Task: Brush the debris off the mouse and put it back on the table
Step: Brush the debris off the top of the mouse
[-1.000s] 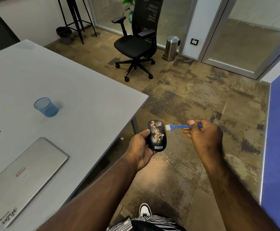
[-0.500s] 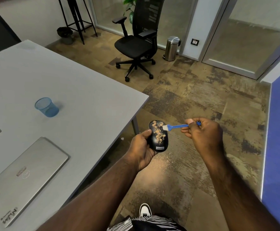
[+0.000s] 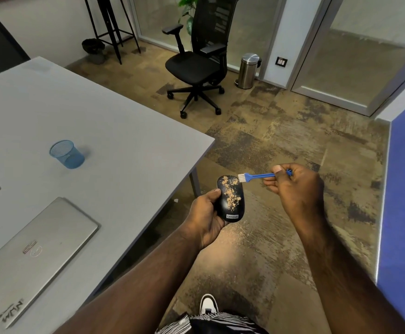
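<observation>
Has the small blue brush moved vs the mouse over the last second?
Yes. The small blue brush went left: its white bristles, earlier clear of the black mouse, now touch its top right edge, by the grey table corner.

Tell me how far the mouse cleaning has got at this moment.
Done: the left hand holds the mouse off the table. In hand: the right hand's brush touches its top edge. Left: tan debris covers it; returning it.

Left hand (image 3: 205, 220) cupped in a closed grip, palm up, right hand (image 3: 295, 189) pinched closed, both forearms extended forward
</observation>
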### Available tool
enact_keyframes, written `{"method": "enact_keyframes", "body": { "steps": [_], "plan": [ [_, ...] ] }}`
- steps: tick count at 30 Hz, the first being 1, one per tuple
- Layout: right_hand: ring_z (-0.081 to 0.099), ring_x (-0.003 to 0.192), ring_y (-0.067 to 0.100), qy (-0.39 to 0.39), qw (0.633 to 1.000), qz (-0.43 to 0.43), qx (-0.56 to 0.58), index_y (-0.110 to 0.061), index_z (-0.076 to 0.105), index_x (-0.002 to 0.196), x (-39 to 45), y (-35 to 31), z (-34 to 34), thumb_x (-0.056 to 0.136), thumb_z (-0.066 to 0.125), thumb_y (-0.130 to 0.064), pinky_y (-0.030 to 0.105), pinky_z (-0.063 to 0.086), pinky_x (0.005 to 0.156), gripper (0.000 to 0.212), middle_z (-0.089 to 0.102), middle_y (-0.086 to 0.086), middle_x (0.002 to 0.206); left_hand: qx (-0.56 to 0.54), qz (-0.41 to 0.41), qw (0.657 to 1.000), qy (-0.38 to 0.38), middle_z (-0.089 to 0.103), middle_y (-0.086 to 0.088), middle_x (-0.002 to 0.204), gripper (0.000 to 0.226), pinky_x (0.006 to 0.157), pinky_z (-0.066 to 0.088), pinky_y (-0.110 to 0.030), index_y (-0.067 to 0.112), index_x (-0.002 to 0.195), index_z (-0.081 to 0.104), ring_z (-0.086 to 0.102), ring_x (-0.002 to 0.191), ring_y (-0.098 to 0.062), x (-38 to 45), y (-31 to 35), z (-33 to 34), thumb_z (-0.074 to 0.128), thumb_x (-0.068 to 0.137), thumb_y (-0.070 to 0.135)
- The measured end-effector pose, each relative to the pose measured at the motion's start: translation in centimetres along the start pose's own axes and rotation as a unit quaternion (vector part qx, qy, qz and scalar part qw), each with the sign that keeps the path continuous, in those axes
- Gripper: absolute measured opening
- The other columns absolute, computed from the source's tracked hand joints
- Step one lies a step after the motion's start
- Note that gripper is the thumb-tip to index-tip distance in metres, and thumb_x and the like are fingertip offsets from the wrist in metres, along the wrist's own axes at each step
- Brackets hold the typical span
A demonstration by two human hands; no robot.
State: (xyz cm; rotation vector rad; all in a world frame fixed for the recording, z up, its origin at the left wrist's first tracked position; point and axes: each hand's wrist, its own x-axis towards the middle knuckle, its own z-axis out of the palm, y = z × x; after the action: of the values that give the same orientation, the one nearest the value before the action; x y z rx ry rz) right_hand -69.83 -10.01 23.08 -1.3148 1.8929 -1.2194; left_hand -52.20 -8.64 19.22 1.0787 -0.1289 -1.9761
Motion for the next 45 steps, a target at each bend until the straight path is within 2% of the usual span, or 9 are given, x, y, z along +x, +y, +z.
{"method": "enact_keyframes", "body": {
  "steps": [5,11,17,23,29,34,38,42,45],
  "plan": [
    [0.075,0.071,0.013,0.011,0.998,-0.003,-0.068,-0.012,0.072,0.1,0.5,0.0,0.1,0.096,0.062,-0.021,0.036,0.063,0.069,0.015,0.071,-0.006,0.071,0.013,0.002,1.0,0.0,0.066,-0.019,0.113,0.034,0.085,0.053,-0.046,0.001,0.12,0.058,0.063,0.105,-0.034,-0.6,-0.3,0.1,0.035,0.101,0.017],
    [0.075,0.07,0.016,-0.025,0.999,-0.018,-0.041,-0.012,0.073,0.097,0.6,-0.5,0.2,0.096,0.063,-0.02,0.044,0.063,0.072,0.013,0.074,-0.002,0.072,0.014,0.005,1.0,-0.002,0.069,-0.015,0.102,0.031,0.078,0.054,-0.042,0.003,0.112,0.06,0.066,0.092,-0.027,-0.9,-0.3,0.3,0.035,0.101,0.016],
    [0.074,0.069,0.011,0.006,0.999,-0.021,-0.043,-0.011,0.072,0.099,1.1,-0.3,-0.2,0.096,0.062,-0.023,0.042,0.063,0.072,0.015,0.072,-0.006,0.07,0.017,0.006,1.0,0.0,0.074,-0.012,0.094,0.03,0.072,0.056,-0.039,0.004,0.108,0.062,0.069,0.088,-0.026,-1.0,-0.3,0.4,0.036,0.101,0.016],
    [0.074,0.072,0.017,-0.011,0.995,-0.03,-0.096,-0.009,0.074,0.101,1.4,0.0,0.0,0.096,0.062,-0.023,0.043,0.062,0.073,0.019,0.074,0.001,0.074,0.019,0.001,1.0,0.001,0.073,-0.013,0.096,0.031,0.075,0.056,-0.04,0.004,0.111,0.062,0.068,0.089,-0.026,-1.1,-0.5,0.5,0.035,0.101,0.016],
    [0.075,0.073,0.017,-0.049,0.997,-0.037,-0.05,-0.01,0.072,0.099,1.2,-0.1,0.1,0.096,0.062,-0.021,0.045,0.062,0.076,0.015,0.075,0.001,0.074,0.026,-0.001,1.0,-0.003,0.068,-0.016,0.108,0.032,0.083,0.053,-0.043,0.003,0.114,0.06,0.065,0.097,-0.029,-1.2,-0.5,0.7,0.034,0.102,0.016],
    [0.075,0.07,0.012,-0.008,0.998,-0.035,-0.051,-0.012,0.073,0.099,1.6,0.1,-0.4,0.096,0.063,-0.023,0.043,0.063,0.074,0.015,0.073,-0.006,0.07,0.037,0.0,0.999,-0.003,0.059,-0.025,0.128,0.034,0.102,0.044,-0.052,-0.001,0.122,0.056,0.053,0.124,-0.041,-1.3,-0.8,0.7,0.034,0.102,0.014],
    [0.075,0.071,0.015,-0.058,0.997,-0.036,-0.043,-0.014,0.072,0.095,1.4,-0.2,0.2,0.096,0.063,-0.021,0.044,0.063,0.075,0.011,0.074,0.0,0.073,0.037,0.0,0.999,-0.004,0.061,-0.024,0.123,0.032,0.104,0.043,-0.053,0.0,0.117,0.058,0.054,0.121,-0.04,-1.2,-0.7,0.8,0.033,0.101,0.014],
    [0.074,0.071,0.013,-0.022,0.995,-0.047,-0.08,-0.009,0.073,0.102,1.7,-0.2,0.0,0.096,0.062,-0.023,0.041,0.063,0.072,0.018,0.074,-0.002,0.075,0.042,-0.001,0.999,-0.003,0.065,-0.02,0.11,0.031,0.097,0.047,-0.05,0.002,0.112,0.06,0.061,0.104,-0.034,-1.4,-0.8,1.0,0.034,0.102,0.014],
    [0.074,0.072,0.015,-0.038,0.994,-0.059,-0.081,-0.009,0.073,0.101,1.5,-0.4,0.1,0.096,0.062,-0.021,0.04,0.063,0.072,0.018,0.075,0.0,0.076,0.041,-0.003,0.999,-0.003,0.062,-0.023,0.118,0.032,0.102,0.044,-0.052,0.0,0.116,0.058,0.058,0.114,-0.038,-1.5,-0.6,1.0,0.033,0.101,0.014]
  ]
}}
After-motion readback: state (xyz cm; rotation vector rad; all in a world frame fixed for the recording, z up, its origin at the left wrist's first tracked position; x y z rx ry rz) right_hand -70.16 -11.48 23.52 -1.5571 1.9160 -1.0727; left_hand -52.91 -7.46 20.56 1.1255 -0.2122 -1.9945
